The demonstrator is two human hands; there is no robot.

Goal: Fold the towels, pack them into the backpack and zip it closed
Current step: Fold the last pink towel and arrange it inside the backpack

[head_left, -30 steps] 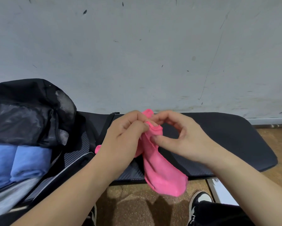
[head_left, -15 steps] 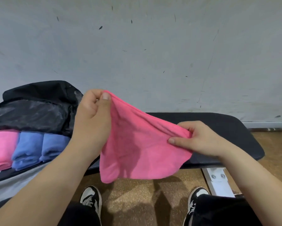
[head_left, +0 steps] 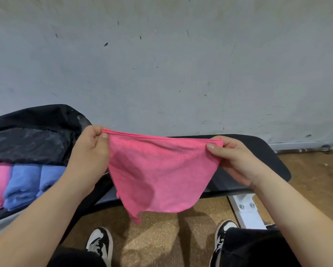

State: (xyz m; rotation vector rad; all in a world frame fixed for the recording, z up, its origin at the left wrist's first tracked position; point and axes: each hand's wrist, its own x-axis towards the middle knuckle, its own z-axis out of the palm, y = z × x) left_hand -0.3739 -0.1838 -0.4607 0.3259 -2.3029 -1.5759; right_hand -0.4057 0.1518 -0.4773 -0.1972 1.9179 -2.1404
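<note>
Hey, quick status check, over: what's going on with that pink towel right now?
Left hand and right hand each pinch a top corner. Pink towel stretched between them, hanging free. Backpack open at left, folded towels inside; nothing visibly blocks it.

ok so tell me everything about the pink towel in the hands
The pink towel is a bright pink, soft, fuzzy-looking cloth, held up in the air. Its top edge is stretched taut and nearly level between the left hand and the right hand, each pinching an upper corner, thumb in front. The rest hangs limp, tapering to a drooping lower tip. It hangs in front of the black bench; only the hands touch it.
</note>
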